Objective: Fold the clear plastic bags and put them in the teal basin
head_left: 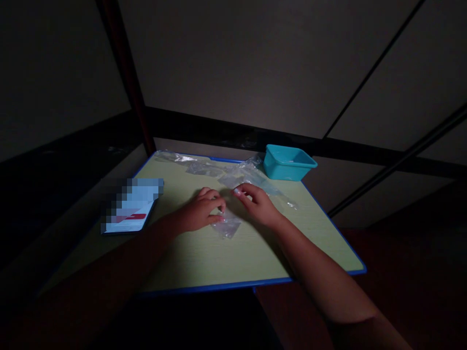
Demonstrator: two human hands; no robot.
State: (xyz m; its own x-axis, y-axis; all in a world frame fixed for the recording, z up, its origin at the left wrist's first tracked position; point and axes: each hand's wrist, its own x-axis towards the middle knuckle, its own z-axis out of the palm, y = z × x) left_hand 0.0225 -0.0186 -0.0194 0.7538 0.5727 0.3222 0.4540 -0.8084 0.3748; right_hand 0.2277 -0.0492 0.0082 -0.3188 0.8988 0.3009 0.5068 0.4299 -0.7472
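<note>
My left hand is over the middle of the table, fingers curled and thumb at the edge of a small clear plastic bag. The thumb and forefinger appear to grip that edge. To the right, my right hand is closed in a pinch, raised a little above the tabletop. Something small and pale may be between its fingertips, but I cannot make it out. Beyond both hands lie several more clear plastic bags, crumpled and overlapping.
A turquoise plastic basket stands at the far right corner of the pale table, which has a blue edge. On the left lies a tablet or phone with a lit screen, partly blurred out. Dark panelled walls rise behind the table.
</note>
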